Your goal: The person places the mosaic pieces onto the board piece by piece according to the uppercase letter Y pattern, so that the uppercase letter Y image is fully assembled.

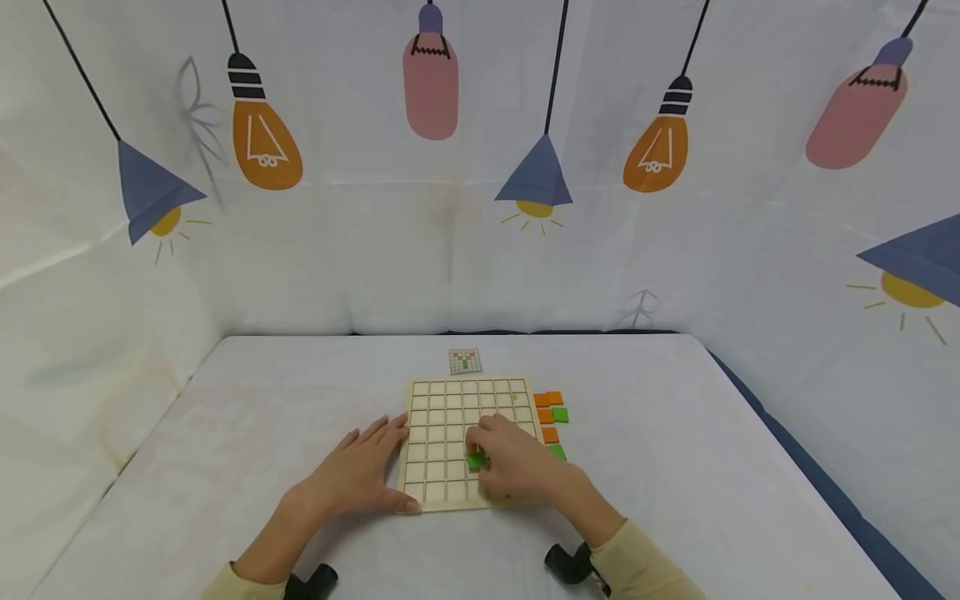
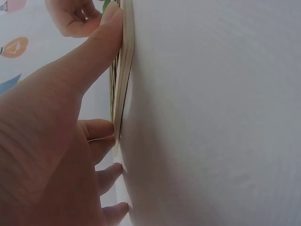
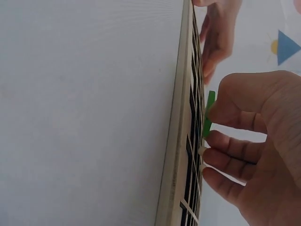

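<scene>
A wooden grid board point(image 1: 436, 472) lies on the white table, its square cells framed by thin raised strips. Along its left edge rests my left hand point(image 1: 352, 477), fingers spread out and thumb on the near left corner; the left wrist view shows the thumb point(image 2: 101, 44) on the rim. My right hand point(image 1: 521, 458) is over the right half of the board and pinches a green square tile point(image 1: 476, 461) between thumb and index finger. In the right wrist view that tile point(image 3: 209, 106) stands tilted on edge, close over the grid. The right hand hides several cells.
Beside the board's right edge lie several orange tiles point(image 1: 551, 435) and green tiles point(image 1: 560, 415). A small pattern card point(image 1: 465, 361) with a coloured grid sits behind the board. White cloth point(image 1: 480, 275) printed with lamps hangs around the table's back and sides.
</scene>
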`<state>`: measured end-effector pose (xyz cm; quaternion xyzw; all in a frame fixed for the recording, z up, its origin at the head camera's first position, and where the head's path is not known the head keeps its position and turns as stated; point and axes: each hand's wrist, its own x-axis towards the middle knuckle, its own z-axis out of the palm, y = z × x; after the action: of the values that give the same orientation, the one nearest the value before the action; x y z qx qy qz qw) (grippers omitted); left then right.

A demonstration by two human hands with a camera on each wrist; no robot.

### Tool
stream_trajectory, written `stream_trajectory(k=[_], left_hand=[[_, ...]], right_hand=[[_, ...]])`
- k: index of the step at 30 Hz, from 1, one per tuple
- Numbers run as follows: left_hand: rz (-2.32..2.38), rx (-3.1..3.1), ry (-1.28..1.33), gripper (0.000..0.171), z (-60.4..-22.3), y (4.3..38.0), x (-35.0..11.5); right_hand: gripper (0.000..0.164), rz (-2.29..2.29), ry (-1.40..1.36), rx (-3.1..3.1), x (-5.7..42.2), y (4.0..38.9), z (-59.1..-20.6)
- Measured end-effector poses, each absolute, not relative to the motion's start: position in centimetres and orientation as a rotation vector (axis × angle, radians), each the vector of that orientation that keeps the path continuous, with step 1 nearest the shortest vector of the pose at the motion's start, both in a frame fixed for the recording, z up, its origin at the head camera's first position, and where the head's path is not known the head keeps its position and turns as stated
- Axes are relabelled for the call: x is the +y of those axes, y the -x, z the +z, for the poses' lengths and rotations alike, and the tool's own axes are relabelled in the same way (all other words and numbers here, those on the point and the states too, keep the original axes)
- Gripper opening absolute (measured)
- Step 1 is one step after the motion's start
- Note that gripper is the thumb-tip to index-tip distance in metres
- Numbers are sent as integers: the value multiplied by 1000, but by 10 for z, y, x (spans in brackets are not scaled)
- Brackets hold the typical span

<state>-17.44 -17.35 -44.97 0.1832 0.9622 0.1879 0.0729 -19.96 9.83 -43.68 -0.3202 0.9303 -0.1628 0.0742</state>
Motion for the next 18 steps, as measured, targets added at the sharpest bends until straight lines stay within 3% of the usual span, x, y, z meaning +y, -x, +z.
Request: stream_trajectory(k=[18], left_hand=[[569, 2883, -537, 113, -447, 172, -171]], right_hand=[[28, -380, 1141, 2841, 99, 196, -439]])
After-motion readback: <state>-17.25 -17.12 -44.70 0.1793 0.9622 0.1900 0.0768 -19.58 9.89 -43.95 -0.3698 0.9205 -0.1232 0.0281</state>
